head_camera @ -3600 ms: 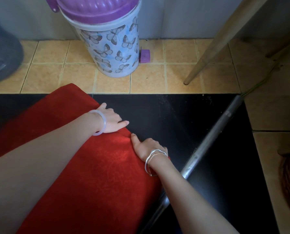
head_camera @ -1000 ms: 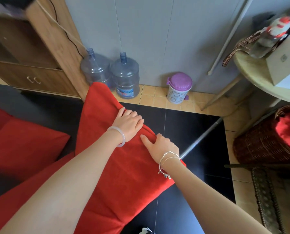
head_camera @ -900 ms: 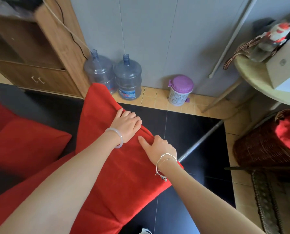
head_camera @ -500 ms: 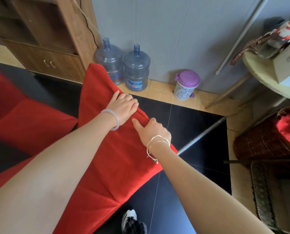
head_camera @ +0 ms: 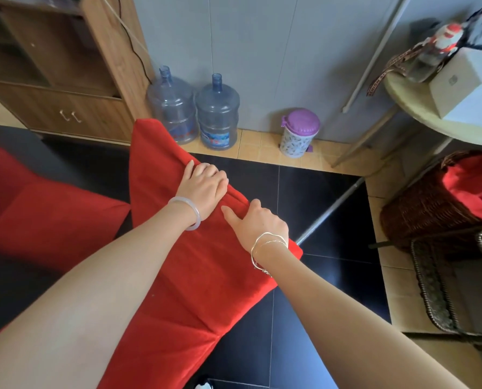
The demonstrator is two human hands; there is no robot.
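L hand [head_camera: 203, 189] and R hand [head_camera: 259, 220] both curl on the top edge of the big red plush cloth [head_camera: 206, 276] over black floor tiles [head_camera: 304, 192]: soft, floppy, prob light, so grab edges/corners.

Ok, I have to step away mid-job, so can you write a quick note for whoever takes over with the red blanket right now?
Left hand: fingers curled over the red blanket's folded edge.
Right hand: pinches the same edge a little nearer, thumb on top.
The blanket is held up over the black floor tiles, its far corner toward the water bottles.
Done: edge gathered in both hands.
Left: probably folding it or laying it out; not yet started.
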